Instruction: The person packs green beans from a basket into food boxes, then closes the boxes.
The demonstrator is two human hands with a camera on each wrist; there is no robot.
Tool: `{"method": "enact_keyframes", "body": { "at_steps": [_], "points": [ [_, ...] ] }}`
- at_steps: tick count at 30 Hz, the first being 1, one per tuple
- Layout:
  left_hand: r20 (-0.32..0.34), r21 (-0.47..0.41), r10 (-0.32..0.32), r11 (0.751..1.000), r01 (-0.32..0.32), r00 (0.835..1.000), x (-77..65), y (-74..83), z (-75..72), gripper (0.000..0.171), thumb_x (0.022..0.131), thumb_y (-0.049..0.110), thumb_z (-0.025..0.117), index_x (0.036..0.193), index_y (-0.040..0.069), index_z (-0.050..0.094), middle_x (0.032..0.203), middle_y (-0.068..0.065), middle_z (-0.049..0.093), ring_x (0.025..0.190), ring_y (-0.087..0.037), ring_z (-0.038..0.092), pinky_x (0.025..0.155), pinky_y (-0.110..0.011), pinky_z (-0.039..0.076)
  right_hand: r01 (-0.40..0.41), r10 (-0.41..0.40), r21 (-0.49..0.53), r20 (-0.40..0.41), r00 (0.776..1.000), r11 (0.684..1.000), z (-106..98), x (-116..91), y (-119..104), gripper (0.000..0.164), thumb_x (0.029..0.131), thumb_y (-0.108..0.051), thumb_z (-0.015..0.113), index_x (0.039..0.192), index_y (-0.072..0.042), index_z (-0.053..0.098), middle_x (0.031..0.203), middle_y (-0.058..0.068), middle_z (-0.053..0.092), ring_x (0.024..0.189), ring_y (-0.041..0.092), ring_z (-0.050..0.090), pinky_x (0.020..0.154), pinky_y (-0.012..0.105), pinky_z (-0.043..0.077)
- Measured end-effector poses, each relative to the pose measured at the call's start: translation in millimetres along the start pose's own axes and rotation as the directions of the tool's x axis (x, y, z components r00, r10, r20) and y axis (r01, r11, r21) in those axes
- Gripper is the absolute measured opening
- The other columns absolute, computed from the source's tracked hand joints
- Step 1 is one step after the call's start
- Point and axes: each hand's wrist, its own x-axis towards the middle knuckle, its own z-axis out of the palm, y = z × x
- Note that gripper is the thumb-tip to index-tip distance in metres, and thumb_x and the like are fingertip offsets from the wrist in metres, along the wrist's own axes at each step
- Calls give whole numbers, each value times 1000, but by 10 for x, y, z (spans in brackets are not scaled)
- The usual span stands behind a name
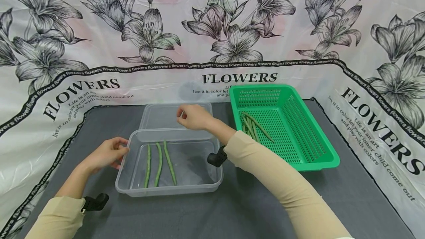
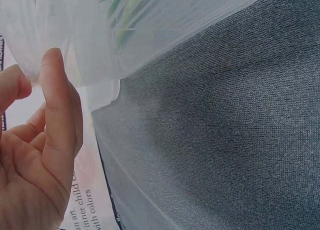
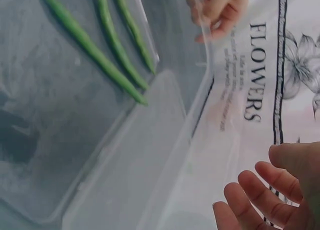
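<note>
Three green beans [image 1: 159, 163] lie side by side in the left half of a clear plastic box [image 1: 172, 191]. My left hand [image 1: 107, 153] is at the box's left wall, its fingertips right at the rim; in the left wrist view its fingers [image 2: 56, 100] are fairly straight. Over the far side of the box, above a clear lid [image 1: 159, 115], my right hand [image 1: 194, 116] hovers with loosely bent fingers. Nothing shows between those fingers [image 3: 260, 190] in the right wrist view. The beans [image 3: 95, 50] show there too, inside the box.
To the right stands a green perforated basket [image 1: 318, 158], with several green beans [image 1: 255, 124] in its left side. Grey cloth [image 1: 186, 217] covers the table. A flower-printed sheet [image 1: 179, 80] hangs behind and along both sides.
</note>
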Motion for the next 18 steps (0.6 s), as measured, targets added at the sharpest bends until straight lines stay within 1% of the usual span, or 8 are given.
{"method": "enact_keyframes", "body": {
  "at_steps": [4,11,14,18],
  "points": [
    [-5,-1,2,1000,-2,1000,-2,-6,8,46,95,16,48,132,-9,33,92,-18,54,70,-16,54,59,-36,56,-16,15,-8,-23,1000,1000,-140,-17,99,22,94,-22,52,111,-9,58,99,6,63,78,16,59,68,29,48],
    [-1,-5,-2,1000,2,1000,-3,-14,9,48,95,18,48,132,-8,32,92,-16,54,70,-17,55,60,-37,56,-67,65,-20,-86,994,998,-399,-88,337,20,93,-20,53,108,-9,59,101,8,63,85,21,60,75,34,48],
    [-1,-4,0,1000,0,1000,1,-22,6,48,95,18,48,132,-8,32,92,-16,54,70,-17,55,60,-38,56,-93,91,-12,-114,989,996,-503,-144,450,20,93,-20,53,108,-8,59,103,10,63,86,22,59,75,35,48],
    [-1,-3,-1,1000,1,1000,4,-26,4,48,95,18,49,132,-8,33,90,-14,54,70,-17,54,61,-40,56,-118,116,-5,-143,983,993,-608,-208,618,21,93,-21,53,108,-7,59,103,12,62,84,24,59,73,36,47]
  ]
}}
